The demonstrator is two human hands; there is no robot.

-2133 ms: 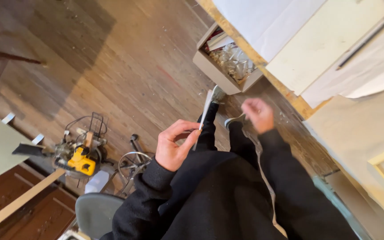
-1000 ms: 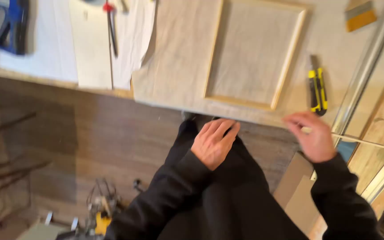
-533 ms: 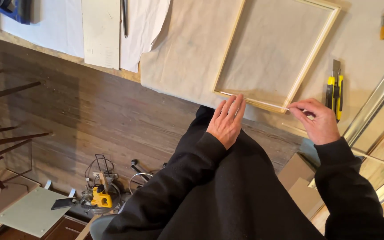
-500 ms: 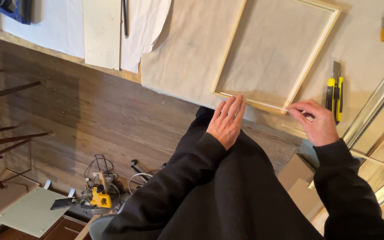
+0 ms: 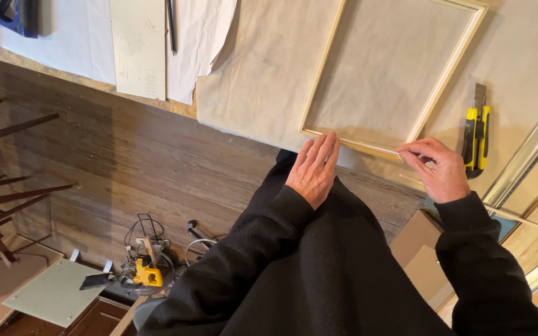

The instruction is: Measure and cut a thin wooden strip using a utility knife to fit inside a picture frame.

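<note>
A pale wooden frame [image 5: 448, 68] lies on beige cloth [image 5: 263, 81] spread over the table in front of me. My left hand [image 5: 311, 169] is held flat, and its fingertips rest on the frame's near rail. My right hand [image 5: 437, 169] is pinched at the frame's near right corner. It seems to hold a small pale piece, too small to make out. Both arms are in black sleeves.
A yellow utility knife [image 5: 476, 140] and a long metal straightedge [image 5: 530, 149] lie right of the frame. A thin wood strip [image 5: 518, 218] sticks out by my right wrist. A white board [image 5: 138, 46] lies at the left. On the wood floor below sits a yellow power tool [image 5: 147, 274].
My view swung from the floor up to the table. Both hands came forward to the frame's near edge: the left settled flat on the rail and the right pinched at the corner.
</note>
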